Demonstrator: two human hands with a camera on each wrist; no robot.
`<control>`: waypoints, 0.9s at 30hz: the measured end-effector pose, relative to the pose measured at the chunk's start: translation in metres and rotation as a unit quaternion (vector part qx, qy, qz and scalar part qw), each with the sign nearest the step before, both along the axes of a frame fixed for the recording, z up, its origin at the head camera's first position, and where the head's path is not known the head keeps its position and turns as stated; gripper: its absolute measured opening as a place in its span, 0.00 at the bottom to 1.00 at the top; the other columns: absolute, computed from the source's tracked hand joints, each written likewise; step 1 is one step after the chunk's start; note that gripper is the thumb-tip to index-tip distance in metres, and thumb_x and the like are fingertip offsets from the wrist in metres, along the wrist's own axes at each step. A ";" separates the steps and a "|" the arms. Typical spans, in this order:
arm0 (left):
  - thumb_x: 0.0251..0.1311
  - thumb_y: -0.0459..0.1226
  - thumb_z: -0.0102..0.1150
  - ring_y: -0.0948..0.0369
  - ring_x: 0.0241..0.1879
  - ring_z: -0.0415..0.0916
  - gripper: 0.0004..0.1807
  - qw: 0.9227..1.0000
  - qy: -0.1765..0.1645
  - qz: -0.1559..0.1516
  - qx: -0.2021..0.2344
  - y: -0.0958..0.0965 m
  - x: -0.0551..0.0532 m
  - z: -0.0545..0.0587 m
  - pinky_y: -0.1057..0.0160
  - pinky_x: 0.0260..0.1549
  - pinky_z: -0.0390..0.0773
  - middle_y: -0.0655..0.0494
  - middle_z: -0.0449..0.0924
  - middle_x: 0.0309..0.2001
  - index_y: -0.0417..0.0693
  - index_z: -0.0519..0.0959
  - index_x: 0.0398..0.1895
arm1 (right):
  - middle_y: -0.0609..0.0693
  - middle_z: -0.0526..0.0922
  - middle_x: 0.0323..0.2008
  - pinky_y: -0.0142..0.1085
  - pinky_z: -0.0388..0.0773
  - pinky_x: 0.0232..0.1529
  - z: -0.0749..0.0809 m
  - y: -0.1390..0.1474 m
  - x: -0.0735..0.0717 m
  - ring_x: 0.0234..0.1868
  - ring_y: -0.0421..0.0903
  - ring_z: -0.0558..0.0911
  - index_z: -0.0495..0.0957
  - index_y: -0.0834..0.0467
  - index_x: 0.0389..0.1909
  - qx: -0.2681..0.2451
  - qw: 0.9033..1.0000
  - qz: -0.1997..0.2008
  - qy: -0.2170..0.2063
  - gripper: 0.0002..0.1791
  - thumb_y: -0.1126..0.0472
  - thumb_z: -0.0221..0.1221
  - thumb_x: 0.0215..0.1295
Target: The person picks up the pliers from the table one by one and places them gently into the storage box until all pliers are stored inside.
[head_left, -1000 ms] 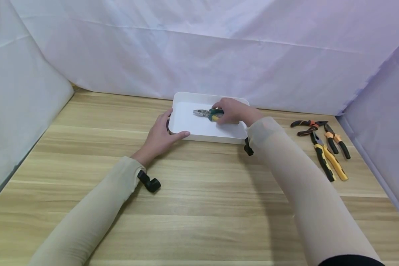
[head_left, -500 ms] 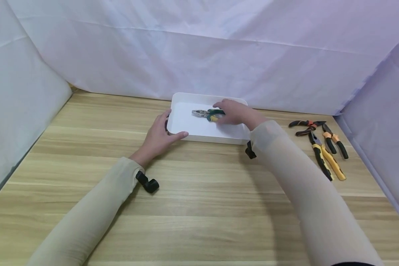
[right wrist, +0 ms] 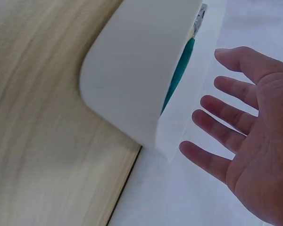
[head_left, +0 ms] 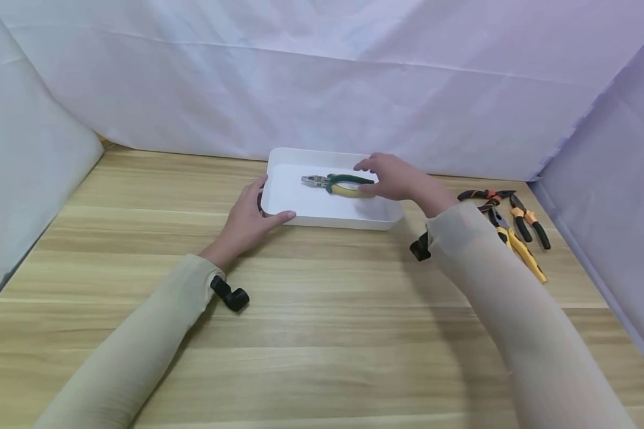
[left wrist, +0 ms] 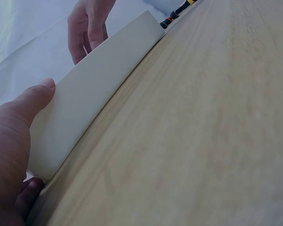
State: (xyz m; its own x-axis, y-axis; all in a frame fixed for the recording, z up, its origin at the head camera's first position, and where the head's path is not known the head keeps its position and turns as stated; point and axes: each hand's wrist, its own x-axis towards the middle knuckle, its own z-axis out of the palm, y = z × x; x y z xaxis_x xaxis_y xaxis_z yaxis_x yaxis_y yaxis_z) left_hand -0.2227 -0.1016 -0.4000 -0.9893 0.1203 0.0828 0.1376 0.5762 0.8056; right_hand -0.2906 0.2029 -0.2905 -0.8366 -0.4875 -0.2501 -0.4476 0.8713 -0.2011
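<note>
A white tray (head_left: 333, 223) stands on the wooden table near the back cloth. Inside lies a pair of combination pliers (head_left: 330, 183) with one green and one yellow handle, metal head pointing left. My left hand (head_left: 244, 223) holds the tray's front left corner, its thumb along the front wall (left wrist: 87, 101) and the fingers round the left side. Over the tray's right end is my right hand (head_left: 394, 177), with nothing in its grasp. In the right wrist view that hand (right wrist: 254, 127) has its fingers spread, apart from the green handle (right wrist: 180, 70).
At the right of the table lie black and orange pliers (head_left: 474, 195), pliers with light orange and black handles (head_left: 531, 220), and yellow and black pliers (head_left: 526, 256), partly behind the right sleeve (head_left: 494, 286). White cloth (head_left: 322, 95) rises behind the tray.
My right hand has let go of the pliers' handles and drawn back to the right, its fingers opening. The pliers stay in the tray. My left hand keeps its hold; the view shifts slightly.
</note>
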 end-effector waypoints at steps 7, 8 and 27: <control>0.53 0.60 0.72 0.47 0.77 0.57 0.61 1.000 0.003 -0.002 -0.003 -0.002 -0.002 0.000 0.43 0.75 0.61 0.42 0.55 0.78 0.49 0.48 0.82 | 0.61 0.68 0.70 0.57 0.71 0.68 -0.001 0.019 0.012 0.70 0.59 0.70 0.61 0.56 0.76 -0.041 0.998 -0.037 0.018 0.37 0.53 0.61 0.71; 0.53 0.60 0.72 0.47 0.77 0.57 0.61 1.000 0.004 -0.002 -0.003 -0.002 -0.002 0.000 0.43 0.75 0.61 0.42 0.56 0.78 0.49 0.48 0.82 | 0.61 0.68 0.71 0.57 0.71 0.68 -0.001 0.021 0.014 0.70 0.59 0.70 0.60 0.56 0.77 -0.049 0.998 -0.039 0.023 0.37 0.53 0.61 0.70; 0.53 0.61 0.71 0.47 0.77 0.57 0.61 1.000 -0.002 -0.004 0.002 -0.005 -0.007 -0.004 0.43 0.75 0.60 0.42 0.55 0.78 0.49 0.47 0.82 | 0.61 0.68 0.70 0.61 0.72 0.62 0.009 0.054 0.066 0.69 0.62 0.69 0.65 0.54 0.75 -0.129 0.985 -0.100 0.056 0.32 0.52 0.59 0.73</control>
